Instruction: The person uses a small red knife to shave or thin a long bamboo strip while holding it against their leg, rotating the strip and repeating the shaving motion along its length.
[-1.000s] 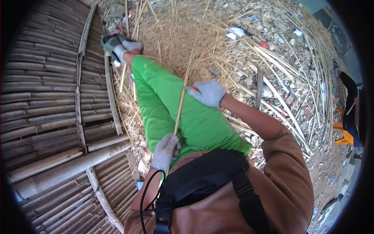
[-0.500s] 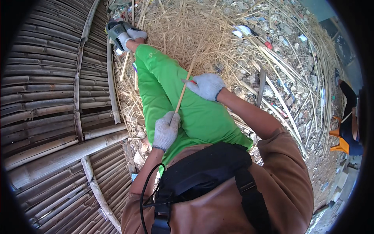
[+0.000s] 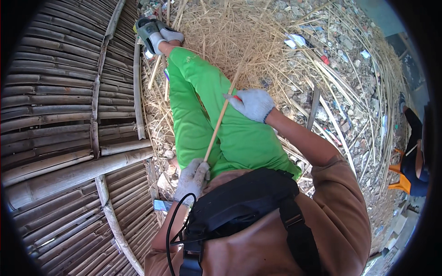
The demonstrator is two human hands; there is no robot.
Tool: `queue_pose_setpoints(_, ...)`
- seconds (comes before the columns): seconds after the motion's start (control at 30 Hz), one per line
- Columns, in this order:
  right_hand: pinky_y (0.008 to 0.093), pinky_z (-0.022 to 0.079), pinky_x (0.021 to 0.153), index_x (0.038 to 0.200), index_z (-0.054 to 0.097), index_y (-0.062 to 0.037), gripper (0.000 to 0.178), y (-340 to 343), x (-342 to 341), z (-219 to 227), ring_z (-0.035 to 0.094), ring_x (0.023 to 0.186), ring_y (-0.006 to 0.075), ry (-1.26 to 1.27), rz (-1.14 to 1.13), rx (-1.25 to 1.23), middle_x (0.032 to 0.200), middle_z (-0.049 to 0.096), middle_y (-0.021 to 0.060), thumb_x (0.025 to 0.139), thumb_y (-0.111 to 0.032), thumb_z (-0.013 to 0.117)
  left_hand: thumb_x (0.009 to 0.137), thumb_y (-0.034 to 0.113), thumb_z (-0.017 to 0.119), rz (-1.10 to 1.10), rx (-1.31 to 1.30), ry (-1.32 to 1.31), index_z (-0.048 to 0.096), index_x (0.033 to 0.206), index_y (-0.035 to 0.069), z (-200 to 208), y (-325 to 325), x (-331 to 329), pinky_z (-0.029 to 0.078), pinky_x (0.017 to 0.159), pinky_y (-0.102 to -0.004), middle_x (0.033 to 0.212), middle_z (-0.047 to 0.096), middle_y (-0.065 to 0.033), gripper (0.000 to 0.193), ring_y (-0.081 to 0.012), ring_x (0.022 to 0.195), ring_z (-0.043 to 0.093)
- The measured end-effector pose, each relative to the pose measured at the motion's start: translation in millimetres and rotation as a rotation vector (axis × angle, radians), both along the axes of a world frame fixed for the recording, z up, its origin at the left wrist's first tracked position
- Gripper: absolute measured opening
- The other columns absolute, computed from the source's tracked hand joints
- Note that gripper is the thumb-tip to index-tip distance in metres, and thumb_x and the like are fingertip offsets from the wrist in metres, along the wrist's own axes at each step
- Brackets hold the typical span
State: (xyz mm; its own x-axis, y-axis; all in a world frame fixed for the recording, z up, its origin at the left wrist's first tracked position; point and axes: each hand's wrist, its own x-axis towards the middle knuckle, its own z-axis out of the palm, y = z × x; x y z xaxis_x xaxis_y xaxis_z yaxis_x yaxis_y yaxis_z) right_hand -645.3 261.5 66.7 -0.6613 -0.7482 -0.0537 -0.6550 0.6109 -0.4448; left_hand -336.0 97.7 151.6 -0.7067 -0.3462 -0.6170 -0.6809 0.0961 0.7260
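Observation:
A thin pale bamboo stick (image 3: 217, 130) slants across my green-trousered thighs, its far part reaching over the straw. My left hand (image 3: 191, 179), in a whitish knit glove, is closed round the stick's near end beside my waist. Farther along, my right hand (image 3: 254, 106), gloved the same way, rests over my thigh. It grips a small knife (image 3: 237, 97), of which only a bit of red handle and a short grey blade show. The blade lies against the stick; the rest of the knife is hidden by the glove.
On the left runs a bamboo slat platform (image 3: 50, 115). Straw (image 3: 216, 32) covers the ground ahead, with rubble and loose bamboo strips (image 3: 338, 133) to the right. A flat blue object (image 3: 161, 205) lies by my left forearm. Another person sits on an orange chair (image 3: 399, 177) at far right.
My left hand has drawn back toward my waist, pulling the stick along under the blade. My right hand has stayed nearly in place. The whole view has shifted slightly.

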Motion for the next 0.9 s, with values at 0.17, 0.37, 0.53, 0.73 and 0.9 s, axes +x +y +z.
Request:
queue_pose_setpoints(0.17,0.0589,0.060,0.067,0.077,0.073,-0.0094,0.076,-3,-5,4,0.075,0.070,0.0444,-0.022,0.030,0.011,0.076,0.075,0.0229,0.113,-0.069,0.043,0.115,0.029,0.061,0.092,0.385,0.086,0.065,0.106,0.006,-3,-6,-59,0.034,0.045,-0.0275,0.074,0.058,0.0011,0.025,-0.0087,0.050,0.046)
queue_pose_setpoints(0.37,0.0587,0.060,0.068,0.079,0.075,-0.0096,0.075,-7,-13,6,0.075,0.072,0.0445,-0.034,0.026,0.026,0.078,0.076,0.0225,0.112,-0.070,0.043,0.114,0.030,0.066,0.128,0.540,0.142,0.067,0.108,0.008,-25,-18,-116,0.033,0.044,-0.0255,0.075,0.059,0.0023,0.023,-0.0074,0.050,0.045)
queue_pose_setpoints(0.53,0.0586,0.061,0.070,0.084,0.076,-0.0089,0.073,-9,-7,5,0.076,0.074,0.0445,-0.054,0.036,0.051,0.080,0.076,0.0235,0.113,-0.068,0.044,0.114,0.028,0.066,0.164,0.705,0.103,0.067,0.109,0.007,-34,-24,-97,0.033,0.042,-0.0246,0.073,0.058,0.0033,0.022,-0.0068,0.047,0.044)
queue_pose_setpoints(0.73,0.0586,0.062,0.073,0.086,0.076,-0.0068,0.072,-7,-1,1,0.077,0.076,0.0441,0.012,0.032,0.027,0.081,0.077,0.0237,0.112,-0.066,0.046,0.114,0.028,0.066,0.217,0.692,0.079,0.068,0.111,0.005,-17,-19,-59,0.034,0.042,-0.0259,0.074,0.059,0.0027,0.023,-0.0071,0.047,0.044)
queue_pose_setpoints(0.9,0.0586,0.062,0.073,0.088,0.076,-0.0062,0.071,-8,4,4,0.078,0.079,0.0427,0.024,0.001,0.047,0.081,0.077,0.0227,0.112,-0.066,0.047,0.114,0.028,0.066,0.269,0.659,0.044,0.069,0.113,0.004,1,-11,-21,0.034,0.042,-0.0265,0.073,0.058,0.0027,0.024,-0.0074,0.047,0.043)
